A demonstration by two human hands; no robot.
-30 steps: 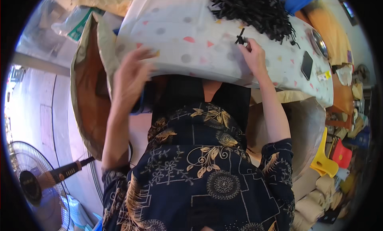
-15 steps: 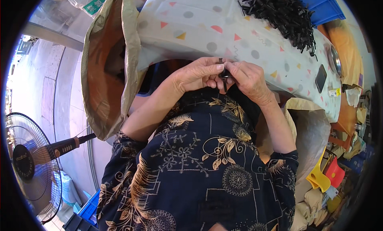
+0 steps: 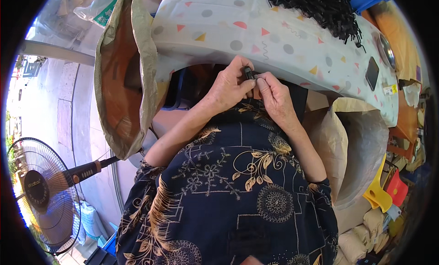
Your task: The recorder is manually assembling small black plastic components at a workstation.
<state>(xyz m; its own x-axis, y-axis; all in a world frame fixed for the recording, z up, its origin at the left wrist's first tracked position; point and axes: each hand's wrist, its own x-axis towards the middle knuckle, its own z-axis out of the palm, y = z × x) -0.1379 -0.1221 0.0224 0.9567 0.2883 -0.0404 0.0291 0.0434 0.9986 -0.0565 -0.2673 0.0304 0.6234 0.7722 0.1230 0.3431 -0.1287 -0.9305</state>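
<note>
A small black plastic piece [image 3: 248, 73] is pinched between my two hands, just in front of the table's near edge. My left hand [image 3: 230, 84] is closed around it with thumb and curled fingers. My right hand [image 3: 277, 99] presses thumb and forefinger together at its right end; the fingers cover what lies there, so its exact shape cannot be made out. On the table beyond lies a heap of thin black strip-like pieces [image 3: 315, 13].
The table has a patterned white cover [image 3: 219, 31]. A large brown sack [image 3: 148, 73] stands open at left, another sack [image 3: 336, 150] at right. A phone [image 3: 372, 73] and round metal dish [image 3: 387, 51] lie on the table's right. A fan [image 3: 39, 189] stands at lower left.
My left hand has turned, with its fingers now raised over the black piece. My right hand has shifted slightly lower, still pinching. The whole view has moved a little.
</note>
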